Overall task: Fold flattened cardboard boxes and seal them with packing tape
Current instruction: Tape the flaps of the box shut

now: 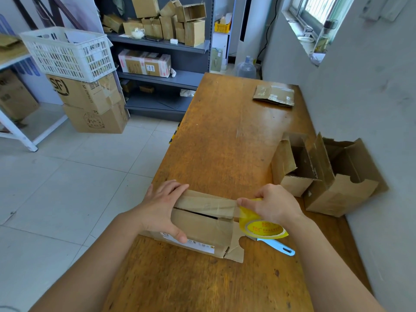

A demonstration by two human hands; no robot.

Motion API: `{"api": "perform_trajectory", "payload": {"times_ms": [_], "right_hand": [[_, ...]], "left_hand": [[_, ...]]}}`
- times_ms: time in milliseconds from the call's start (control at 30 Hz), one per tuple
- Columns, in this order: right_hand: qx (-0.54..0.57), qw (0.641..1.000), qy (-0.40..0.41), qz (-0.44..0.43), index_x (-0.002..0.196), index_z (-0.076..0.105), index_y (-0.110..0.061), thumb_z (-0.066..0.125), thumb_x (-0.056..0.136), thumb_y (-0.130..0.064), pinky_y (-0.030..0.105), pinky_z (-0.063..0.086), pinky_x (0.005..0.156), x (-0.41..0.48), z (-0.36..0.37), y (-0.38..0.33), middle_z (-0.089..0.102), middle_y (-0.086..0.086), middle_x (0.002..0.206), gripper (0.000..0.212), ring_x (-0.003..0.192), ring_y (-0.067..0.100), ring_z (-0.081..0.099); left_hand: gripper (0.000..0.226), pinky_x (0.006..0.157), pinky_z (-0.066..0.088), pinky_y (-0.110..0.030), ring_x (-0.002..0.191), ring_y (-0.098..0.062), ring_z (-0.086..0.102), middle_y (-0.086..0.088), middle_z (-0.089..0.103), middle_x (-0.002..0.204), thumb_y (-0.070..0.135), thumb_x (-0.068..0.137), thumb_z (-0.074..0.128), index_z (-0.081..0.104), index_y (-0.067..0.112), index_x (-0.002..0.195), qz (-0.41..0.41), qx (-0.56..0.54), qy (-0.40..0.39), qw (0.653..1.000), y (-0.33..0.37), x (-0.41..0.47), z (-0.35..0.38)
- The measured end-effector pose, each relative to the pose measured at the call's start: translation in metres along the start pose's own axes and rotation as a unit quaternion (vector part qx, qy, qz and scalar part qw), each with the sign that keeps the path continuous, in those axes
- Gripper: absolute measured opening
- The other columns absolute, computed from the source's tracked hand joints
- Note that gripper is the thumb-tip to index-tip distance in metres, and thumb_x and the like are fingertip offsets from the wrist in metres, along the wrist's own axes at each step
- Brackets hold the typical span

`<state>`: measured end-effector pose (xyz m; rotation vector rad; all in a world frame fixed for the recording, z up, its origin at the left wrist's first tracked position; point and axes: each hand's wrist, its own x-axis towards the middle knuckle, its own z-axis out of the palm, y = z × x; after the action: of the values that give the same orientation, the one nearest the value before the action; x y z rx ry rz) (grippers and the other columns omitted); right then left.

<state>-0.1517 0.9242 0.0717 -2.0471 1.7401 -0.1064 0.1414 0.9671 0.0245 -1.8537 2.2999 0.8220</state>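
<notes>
Close to the person, at the left edge of the wooden bench (225, 136), sits a small brown cardboard box (202, 226), worn and creased. Its two long top flaps are folded down but not quite meeting, so a dark slit runs between them. A shiny strip of clear tape lies along the far flap toward the right end. A white printed label runs along the lower near side, and at the right end a loose side flap with a rounded notch sticks out flat on the bench. The left hand (162, 203) grips the box's left end, with fingers spread over the far flap and the thumb pressed on the near side. The right hand (274, 203) holds a yellow tape roll (261, 226) at the box's right end, its fingers curled over the roll and a fingertip at the spot where the tape leaves it. Just beneath the roll a knife with a light blue handle (278, 245) lies on the bench. Two erected, open-topped cardboard boxes (292, 167) stand side by side against the wall on the right. At the far end of the bench lies a flattened piece of taped cardboard (273, 95).
</notes>
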Motion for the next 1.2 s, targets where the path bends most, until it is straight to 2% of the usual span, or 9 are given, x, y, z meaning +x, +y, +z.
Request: {"api": "perform_trajectory", "payload": {"times_ms": [133, 300, 400, 633, 733, 867, 967, 1033, 1200], "right_hand": [[0.012, 1.0, -0.009, 0.004, 0.048, 0.045, -0.024, 0.06, 0.079, -0.069, 0.029, 0.029, 0.046, -0.002, 0.002, 0.004, 0.04, -0.007, 0.048, 0.057, 0.047, 0.012, 0.04], [0.019, 1.0, -0.007, -0.004, 0.049, 0.04, -0.03, 0.058, 0.081, -0.07, 0.024, 0.029, 0.047, -0.011, 0.004, 0.005, 0.04, -0.009, 0.05, 0.054, 0.049, 0.009, 0.041], [0.026, 1.0, 0.0, -0.011, 0.053, 0.047, -0.031, 0.055, 0.079, -0.074, 0.026, 0.035, 0.049, -0.014, 0.01, 0.009, 0.047, -0.009, 0.053, 0.051, 0.052, 0.009, 0.047], [0.019, 1.0, 0.007, 0.001, 0.064, 0.06, -0.026, 0.053, 0.078, -0.076, 0.028, 0.042, 0.05, -0.017, 0.02, 0.014, 0.061, -0.005, 0.064, 0.053, 0.062, 0.012, 0.059], [0.008, 1.0, 0.01, 0.007, 0.065, 0.057, -0.027, 0.052, 0.078, -0.076, 0.025, 0.04, 0.049, -0.017, 0.021, 0.013, 0.06, -0.006, 0.066, 0.051, 0.062, 0.011, 0.057], [0.006, 1.0, 0.004, 0.02, 0.071, 0.064, -0.023, 0.05, 0.072, -0.082, 0.033, 0.044, 0.051, -0.015, 0.03, 0.015, 0.063, -0.003, 0.069, 0.061, 0.066, 0.013, 0.059], [0.019, 1.0, 0.004, 0.024, 0.061, 0.05, -0.03, 0.051, 0.073, -0.081, 0.024, 0.031, 0.047, -0.016, 0.034, 0.017, 0.051, -0.01, 0.061, 0.052, 0.059, 0.008, 0.049], [0.023, 0.999, 0.008, 0.023, 0.058, 0.045, -0.031, 0.051, 0.075, -0.08, 0.023, 0.03, 0.048, -0.016, 0.038, 0.018, 0.049, -0.01, 0.06, 0.052, 0.058, 0.008, 0.048], [0.023, 0.999, 0.004, 0.026, 0.064, 0.05, -0.032, 0.048, 0.075, -0.081, 0.023, 0.033, 0.048, -0.013, 0.047, 0.022, 0.053, -0.01, 0.061, 0.05, 0.06, 0.007, 0.052]], "left_hand": [[0.129, 0.119, -0.008, -0.05, 0.145, -0.012, 0.002, 0.012, 0.013, 0.152, 0.068, 0.048, 0.082, 0.012, 0.031, 0.15, -0.006, -0.016, 0.026, 1.0, 0.013, -0.005, -0.006], [0.123, 0.121, -0.002, -0.046, 0.143, -0.013, 0.007, 0.013, 0.018, 0.152, 0.06, 0.05, 0.085, 0.019, 0.031, 0.15, -0.009, -0.045, 0.037, 0.998, 0.018, -0.01, -0.011], [0.124, 0.12, -0.003, -0.047, 0.146, -0.019, 0.002, 0.013, 0.018, 0.152, 0.063, 0.048, 0.085, 0.02, 0.034, 0.149, -0.009, -0.053, 0.036, 0.998, 0.015, -0.008, -0.01], [0.14, 0.118, 0.02, -0.053, 0.146, -0.022, 0.007, 0.018, 0.018, 0.15, 0.087, 0.024, 0.064, 0.019, 0.039, 0.147, -0.014, -0.08, 0.021, 0.996, 0.006, -0.005, -0.005], [0.14, 0.118, 0.019, -0.051, 0.144, -0.02, 0.011, 0.017, 0.019, 0.149, 0.087, 0.024, 0.064, 0.02, 0.037, 0.147, -0.01, -0.078, 0.026, 0.997, 0.007, -0.006, -0.005], [0.14, 0.118, 0.021, -0.052, 0.145, -0.021, 0.008, 0.018, 0.017, 0.149, 0.087, 0.024, 0.065, 0.018, 0.039, 0.147, -0.018, -0.083, 0.02, 0.996, 0.006, -0.004, -0.004], [0.14, 0.116, 0.023, -0.054, 0.146, -0.022, 0.008, 0.02, 0.017, 0.149, 0.088, 0.023, 0.066, 0.018, 0.041, 0.146, -0.019, -0.082, 0.021, 0.996, 0.004, -0.003, -0.002], [0.139, 0.117, 0.022, -0.053, 0.145, -0.021, 0.007, 0.02, 0.017, 0.149, 0.087, 0.024, 0.066, 0.019, 0.04, 0.146, -0.017, -0.083, 0.023, 0.996, 0.003, -0.002, -0.002], [0.139, 0.118, 0.018, -0.053, 0.145, -0.02, 0.006, 0.018, 0.018, 0.149, 0.086, 0.026, 0.067, 0.02, 0.037, 0.147, -0.009, -0.081, 0.022, 0.996, 0.001, 0.001, -0.001]]}}
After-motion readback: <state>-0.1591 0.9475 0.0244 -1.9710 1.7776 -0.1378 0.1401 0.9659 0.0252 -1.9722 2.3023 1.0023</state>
